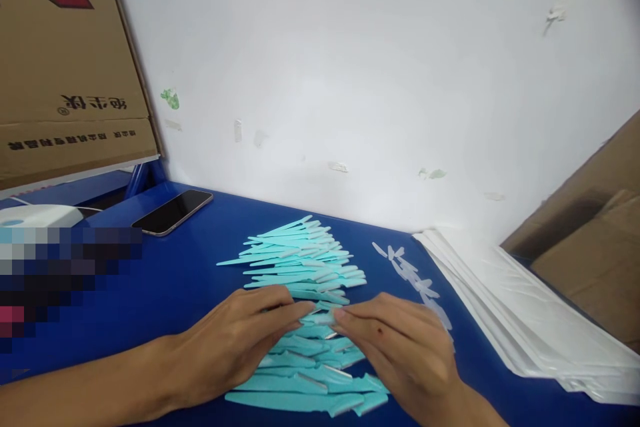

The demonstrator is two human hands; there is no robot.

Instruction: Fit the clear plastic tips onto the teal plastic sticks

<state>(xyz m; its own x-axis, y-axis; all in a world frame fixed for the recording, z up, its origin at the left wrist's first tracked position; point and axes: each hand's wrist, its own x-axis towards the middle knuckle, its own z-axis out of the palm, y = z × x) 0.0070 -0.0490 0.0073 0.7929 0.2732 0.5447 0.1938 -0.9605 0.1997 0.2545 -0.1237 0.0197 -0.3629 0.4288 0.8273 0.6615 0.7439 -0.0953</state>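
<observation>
A turquoise eyebrow razor (324, 318) with a paler, translucent cap over its blade end lies between my two hands. My left hand (235, 333) is closed on the razor, thumb and forefinger pinching it; most of the handle is hidden by the fingers. From the other side, my right hand (407, 340) pinches the cap end. Beneath and in front of both hands, several turquoise razors (285, 402) lie side by side with bare metal blade edges showing. Farther back is a heaped pile of similar razors (300, 250). Loose translucent blade caps (407, 271) are scattered to the right.
A smartphone (175, 211) lies on the blue table (165, 280) at the back left, near a white device (43, 215). A large cardboard box (70, 67) stands at left. White plastic bags (500, 307) are stacked at right, beside more cardboard (595, 247). A white wall (350, 80) closes the back.
</observation>
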